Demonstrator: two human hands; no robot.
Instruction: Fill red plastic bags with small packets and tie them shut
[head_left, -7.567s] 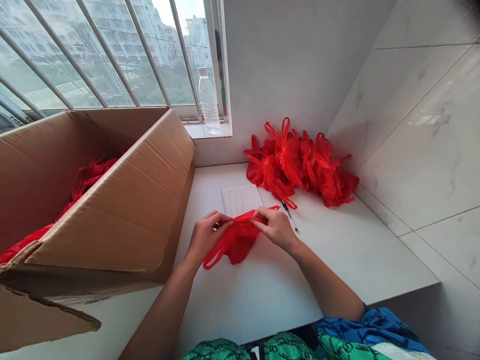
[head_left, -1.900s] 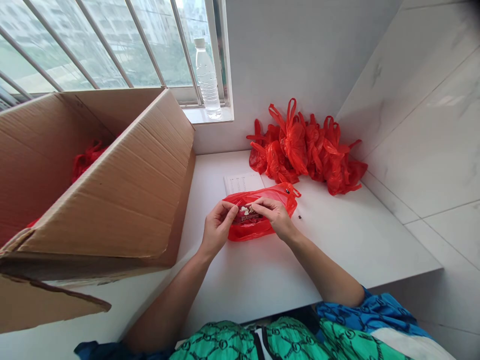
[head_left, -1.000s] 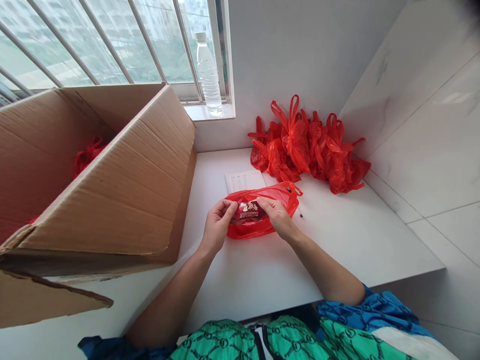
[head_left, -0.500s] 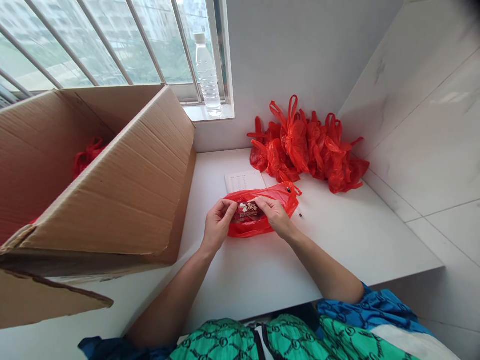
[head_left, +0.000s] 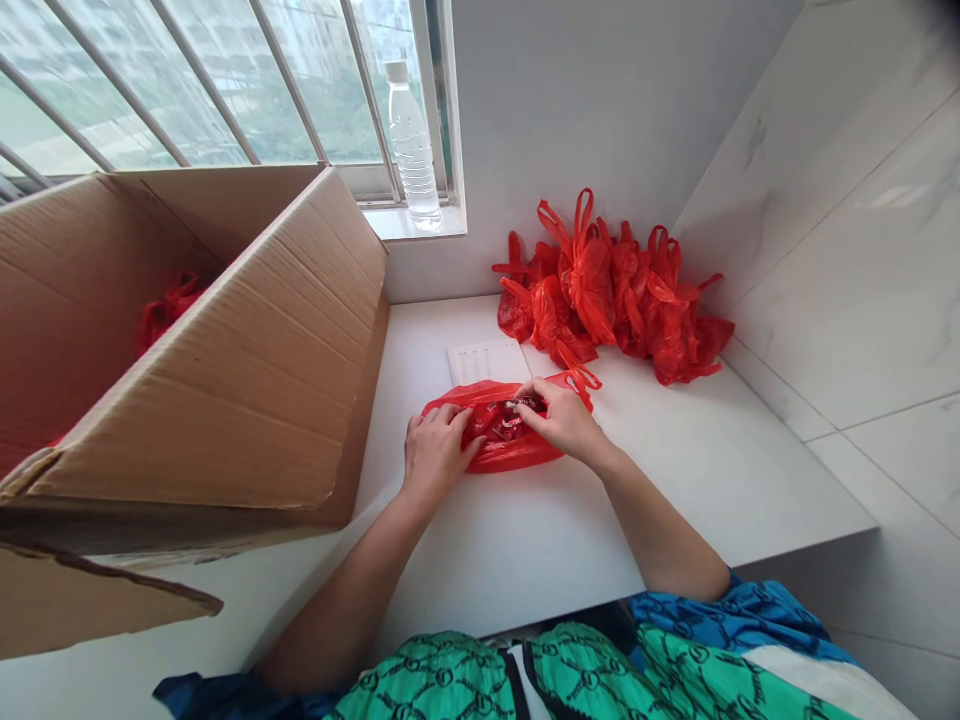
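A red plastic bag [head_left: 517, 460] lies on the white tabletop with its mouth open. Inside it are several shiny red and dark wrapped pieces [head_left: 504, 422] with white print, perhaps sweets; the small print is unreadable. At the left end of the opening my left hand [head_left: 436, 450] grips the bag's rim, fingers over the plastic and thumb at the near edge. My right hand [head_left: 564, 420] is closed at the right side of the mouth, fingertips pinching a small dark red wrapped packet [head_left: 528, 403] partly hidden by the fingers.
A printed white paper [head_left: 487, 362] lies behind the bag. Several tied red bags [head_left: 592, 275] stand against the back wall. At left is a large open cardboard box [head_left: 225, 380] with red plastic inside. A clear water bottle [head_left: 414, 150] stands on the windowsill.
The dark red packet, held up flat between both hands before, is now lower in the bag's mouth at my right fingertips. My left hand has let go of it and moved onto the bag's left rim.
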